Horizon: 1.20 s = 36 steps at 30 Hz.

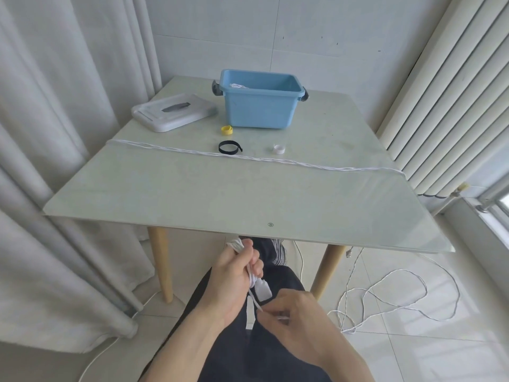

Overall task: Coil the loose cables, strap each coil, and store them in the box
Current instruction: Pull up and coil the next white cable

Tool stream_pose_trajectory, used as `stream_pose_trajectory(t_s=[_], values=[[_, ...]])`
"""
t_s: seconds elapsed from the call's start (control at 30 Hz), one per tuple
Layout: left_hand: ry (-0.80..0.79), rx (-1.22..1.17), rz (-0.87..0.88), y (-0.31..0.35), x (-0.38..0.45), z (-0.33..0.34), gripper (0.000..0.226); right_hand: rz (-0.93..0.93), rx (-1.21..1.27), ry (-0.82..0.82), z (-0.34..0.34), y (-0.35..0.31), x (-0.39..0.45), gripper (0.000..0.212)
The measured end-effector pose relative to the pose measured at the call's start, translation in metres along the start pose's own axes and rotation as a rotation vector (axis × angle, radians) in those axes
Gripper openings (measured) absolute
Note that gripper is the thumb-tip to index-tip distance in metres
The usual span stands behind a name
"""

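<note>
- Cable coil (239,245), white, sits in the left grip (234,279); fingers hide most loops.
- Right grip (286,312) pinches the cable's tail just below; its far end is cut off.

bright daylight, likely right window (495,208) | edges bowed | soft focus

Head-worn view, forward and down

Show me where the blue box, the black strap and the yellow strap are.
Blue box (257,111), head view, front wall.
Black strap (226,147), head view, its loop.
Yellow strap (226,129), head view, top of the roll.
</note>
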State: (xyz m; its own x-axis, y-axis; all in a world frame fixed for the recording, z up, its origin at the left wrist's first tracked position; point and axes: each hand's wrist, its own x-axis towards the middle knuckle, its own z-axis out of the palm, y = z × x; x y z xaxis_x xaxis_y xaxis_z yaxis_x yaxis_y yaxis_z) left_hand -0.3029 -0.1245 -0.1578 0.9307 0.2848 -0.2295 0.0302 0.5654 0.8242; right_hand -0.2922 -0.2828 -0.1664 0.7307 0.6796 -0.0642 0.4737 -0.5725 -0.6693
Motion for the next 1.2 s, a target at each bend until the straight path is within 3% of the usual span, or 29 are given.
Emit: stream_pose_trajectory(t_s=[0.1, 0.2, 0.37, 0.53, 0.6, 0.7, 0.8, 0.93, 1.07, 1.2], values=[[0.028, 0.388, 0.097, -0.011, 0.003, -0.006, 0.028, -0.061, -0.062, 0.015, -0.001, -0.003, -0.001, 0.02], [-0.036, 0.757, 0.186, -0.011, -0.002, -0.007, 0.046, -0.116, -0.088, 0.048, -0.005, -0.01, -0.001, 0.027], [-0.28, 1.091, -0.052, -0.006, -0.003, -0.007, 0.028, -0.035, 0.107, 0.076, -0.017, -0.013, 0.0, 0.021], [-0.347, 1.16, -0.104, 0.003, -0.004, 0.002, 0.023, -0.002, -0.002, 0.135, -0.012, -0.007, 0.002, 0.035], [-0.398, 1.202, -0.19, 0.005, -0.004, 0.002, 0.019, 0.002, -0.035, 0.155, -0.009, -0.006, 0.004, 0.039], [-0.482, 1.211, -0.39, 0.011, -0.005, -0.002, 0.029, 0.037, -0.048, 0.174, -0.015, -0.006, 0.007, 0.057], [-0.571, 1.045, -0.506, 0.022, -0.007, -0.004, 0.04, 0.105, 0.028, 0.191, -0.029, -0.001, 0.01, 0.07], [-0.672, 0.919, -0.536, 0.033, -0.006, -0.005, 0.042, 0.129, 0.239, 0.155, -0.033, 0.003, 0.012, 0.062], [-0.687, 0.84, -0.539, 0.035, -0.004, -0.008, 0.047, 0.074, 0.269, 0.292, -0.028, -0.004, 0.012, 0.05], [-0.578, 0.65, -0.507, 0.021, 0.001, -0.016, 0.049, 0.046, 0.237, 0.362, -0.027, -0.006, 0.015, 0.041]])
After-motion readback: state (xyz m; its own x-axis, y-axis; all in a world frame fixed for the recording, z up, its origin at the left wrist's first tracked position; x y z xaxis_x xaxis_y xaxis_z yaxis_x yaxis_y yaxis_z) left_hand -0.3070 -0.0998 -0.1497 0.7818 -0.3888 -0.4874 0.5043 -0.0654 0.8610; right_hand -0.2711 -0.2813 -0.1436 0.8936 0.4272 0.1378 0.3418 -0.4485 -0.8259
